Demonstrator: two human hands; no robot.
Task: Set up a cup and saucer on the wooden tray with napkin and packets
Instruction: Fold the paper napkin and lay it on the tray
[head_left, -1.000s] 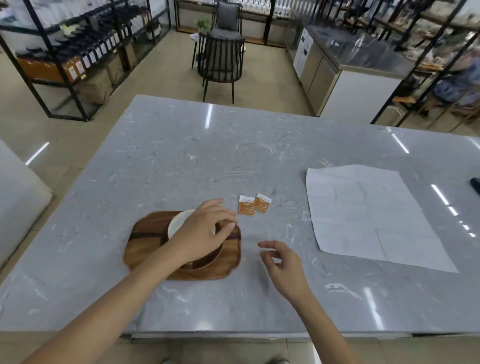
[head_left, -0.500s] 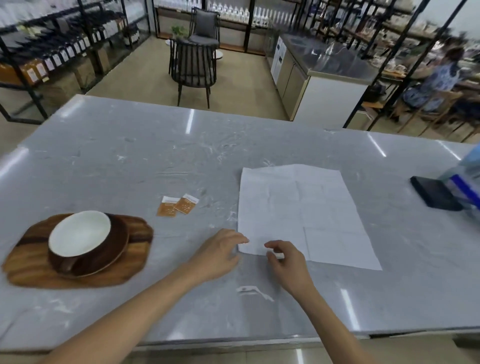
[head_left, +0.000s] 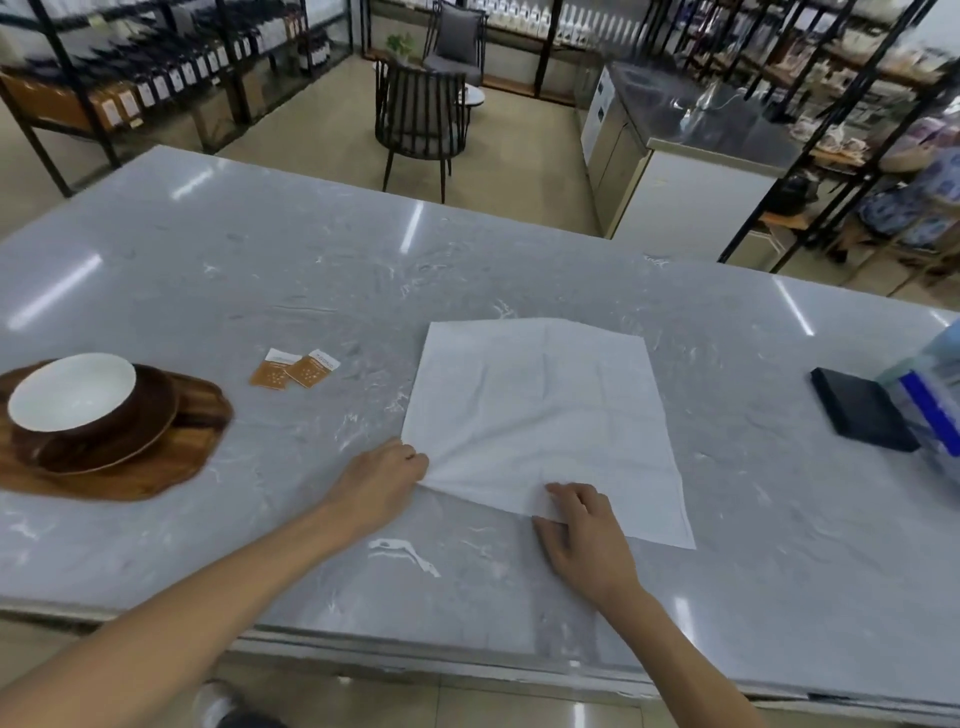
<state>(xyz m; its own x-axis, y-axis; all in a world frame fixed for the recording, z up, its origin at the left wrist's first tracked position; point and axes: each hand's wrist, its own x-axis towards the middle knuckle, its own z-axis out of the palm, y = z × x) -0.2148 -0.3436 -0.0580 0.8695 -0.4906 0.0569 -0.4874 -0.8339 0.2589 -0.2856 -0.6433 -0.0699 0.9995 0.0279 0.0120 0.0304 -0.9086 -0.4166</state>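
A white napkin (head_left: 545, 415) lies spread on the grey marble table (head_left: 311, 270). My left hand (head_left: 382, 480) pinches its near left corner, which is lifted a little off the table. My right hand (head_left: 584, 530) holds the near edge, thumb under it and fingers on top. At the far left a brown cup (head_left: 72, 400) with a white inside stands on a brown saucer (head_left: 150, 431) on the wooden tray (head_left: 156, 473). Two orange packets (head_left: 293, 368) lie on the table between the tray and the napkin.
A black flat object (head_left: 857, 410) and a clear plastic pack with blue print (head_left: 930, 395) sit at the right edge. Beyond the table are a dark chair (head_left: 421, 119), shelving and a steel counter (head_left: 691, 130).
My left hand left the cup and moved right to the napkin. Both hands have taken hold of its near edge, and the left corner has risen. The view has swung right.
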